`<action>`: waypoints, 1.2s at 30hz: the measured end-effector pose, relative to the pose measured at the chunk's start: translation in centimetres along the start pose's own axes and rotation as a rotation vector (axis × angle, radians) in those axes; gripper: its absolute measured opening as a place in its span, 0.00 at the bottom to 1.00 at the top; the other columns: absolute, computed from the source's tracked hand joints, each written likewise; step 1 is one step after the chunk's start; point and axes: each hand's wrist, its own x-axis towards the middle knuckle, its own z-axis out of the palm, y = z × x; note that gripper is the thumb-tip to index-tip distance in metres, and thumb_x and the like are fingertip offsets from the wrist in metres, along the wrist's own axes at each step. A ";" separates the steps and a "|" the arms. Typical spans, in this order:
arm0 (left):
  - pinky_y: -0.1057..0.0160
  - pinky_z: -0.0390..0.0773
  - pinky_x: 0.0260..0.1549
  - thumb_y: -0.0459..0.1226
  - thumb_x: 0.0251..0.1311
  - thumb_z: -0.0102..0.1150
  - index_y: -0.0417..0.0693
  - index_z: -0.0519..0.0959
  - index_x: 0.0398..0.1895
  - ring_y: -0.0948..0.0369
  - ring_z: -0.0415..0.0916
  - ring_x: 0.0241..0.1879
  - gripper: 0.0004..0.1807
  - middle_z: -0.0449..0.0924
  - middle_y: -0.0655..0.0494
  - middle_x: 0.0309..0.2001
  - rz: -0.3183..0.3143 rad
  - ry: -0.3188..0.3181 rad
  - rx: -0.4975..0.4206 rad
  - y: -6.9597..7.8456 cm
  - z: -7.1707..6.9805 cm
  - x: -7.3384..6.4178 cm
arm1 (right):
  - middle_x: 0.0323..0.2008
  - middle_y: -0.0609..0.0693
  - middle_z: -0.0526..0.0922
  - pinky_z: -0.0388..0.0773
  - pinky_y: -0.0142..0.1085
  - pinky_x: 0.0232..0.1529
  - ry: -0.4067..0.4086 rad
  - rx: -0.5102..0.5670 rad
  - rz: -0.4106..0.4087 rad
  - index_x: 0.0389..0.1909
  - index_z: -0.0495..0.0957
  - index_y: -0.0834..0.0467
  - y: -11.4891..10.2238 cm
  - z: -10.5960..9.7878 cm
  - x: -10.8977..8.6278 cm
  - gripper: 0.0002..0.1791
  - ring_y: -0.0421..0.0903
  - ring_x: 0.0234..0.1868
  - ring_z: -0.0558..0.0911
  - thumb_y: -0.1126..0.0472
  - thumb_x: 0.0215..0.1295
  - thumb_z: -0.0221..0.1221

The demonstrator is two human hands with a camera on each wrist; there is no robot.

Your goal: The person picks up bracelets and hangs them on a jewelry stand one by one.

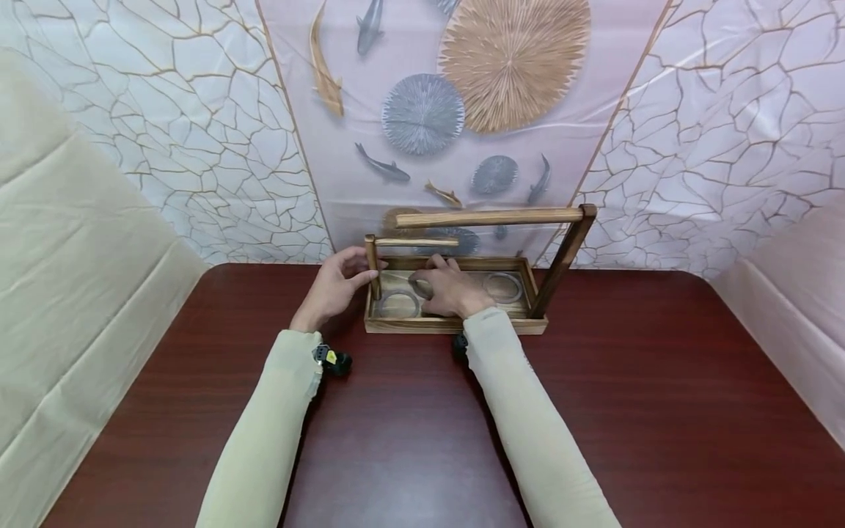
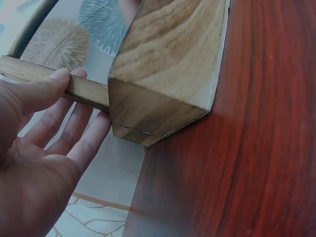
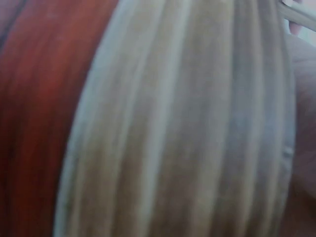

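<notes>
A wooden tray stand (image 1: 455, 326) sits near the table's far edge, a short post with a bar at its left and a tall one at its right. My left hand (image 1: 335, 287) holds the short post (image 2: 89, 91) between thumb and fingers. Inside the tray, my right hand (image 1: 455, 290) pinches a grey ring like a bangle (image 1: 422, 286), partly covered by the fingers. Similar grey rings lie on the tray floor, a left ring (image 1: 399, 303) and a right ring (image 1: 503, 287). The right wrist view is mostly filled by the tray's blurred front wall (image 3: 177, 123).
The tall post (image 1: 564, 260) leans up at the right, its long bar (image 1: 488, 218) reaching left above the tray. A patterned cloth (image 1: 422, 169) hangs behind the dark red table (image 1: 396, 440).
</notes>
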 end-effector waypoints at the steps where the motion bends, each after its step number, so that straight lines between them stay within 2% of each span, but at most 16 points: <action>1: 0.71 0.78 0.49 0.32 0.69 0.61 0.39 0.77 0.59 0.50 0.82 0.56 0.17 0.86 0.44 0.55 0.004 -0.007 -0.008 -0.1 0.1 0.1 | 0.73 0.52 0.61 0.78 0.54 0.55 0.001 -0.016 0.008 0.70 0.73 0.40 0.1 0.1 0.0 0.31 0.57 0.70 0.63 0.54 0.66 0.65; 11: 0.62 0.77 0.53 0.34 0.70 0.61 0.41 0.78 0.60 0.53 0.82 0.56 0.17 0.86 0.47 0.55 -0.002 -0.003 0.032 0.1 0.3 -0.2 | 0.73 0.51 0.64 0.75 0.56 0.61 0.012 -0.018 -0.003 0.66 0.77 0.40 0.6 0.3 -0.1 0.28 0.57 0.70 0.64 0.56 0.64 0.67; 19: 0.68 0.76 0.51 0.34 0.70 0.61 0.45 0.79 0.57 0.52 0.82 0.56 0.14 0.86 0.47 0.55 -0.020 -0.003 0.023 0.2 0.3 -0.2 | 0.70 0.52 0.67 0.76 0.56 0.60 0.016 -0.003 -0.019 0.64 0.79 0.40 0.9 0.0 -0.3 0.28 0.59 0.67 0.66 0.56 0.61 0.70; 26: 0.63 0.76 0.55 0.34 0.70 0.60 0.43 0.79 0.57 0.51 0.81 0.58 0.14 0.85 0.45 0.56 -0.024 -0.003 -0.001 0.3 0.6 -0.1 | 0.66 0.50 0.72 0.76 0.56 0.62 0.029 -0.041 -0.025 0.63 0.79 0.40 0.9 0.0 -0.4 0.29 0.59 0.65 0.68 0.54 0.59 0.73; 30: 0.63 0.76 0.55 0.34 0.70 0.60 0.42 0.79 0.58 0.51 0.81 0.58 0.15 0.85 0.43 0.57 -0.027 -0.008 -0.011 0.3 0.6 -0.1 | 0.64 0.49 0.71 0.78 0.54 0.58 0.042 -0.047 -0.037 0.62 0.80 0.40 0.9 0.1 -0.4 0.29 0.57 0.62 0.69 0.54 0.58 0.74; 36: 0.59 0.77 0.56 0.36 0.70 0.61 0.42 0.79 0.59 0.53 0.81 0.57 0.16 0.85 0.46 0.56 -0.025 0.000 0.015 0.2 0.3 -0.2 | 0.60 0.47 0.71 0.78 0.51 0.50 0.098 -0.032 -0.065 0.58 0.82 0.40 0.9 0.3 -0.4 0.26 0.53 0.57 0.70 0.55 0.57 0.74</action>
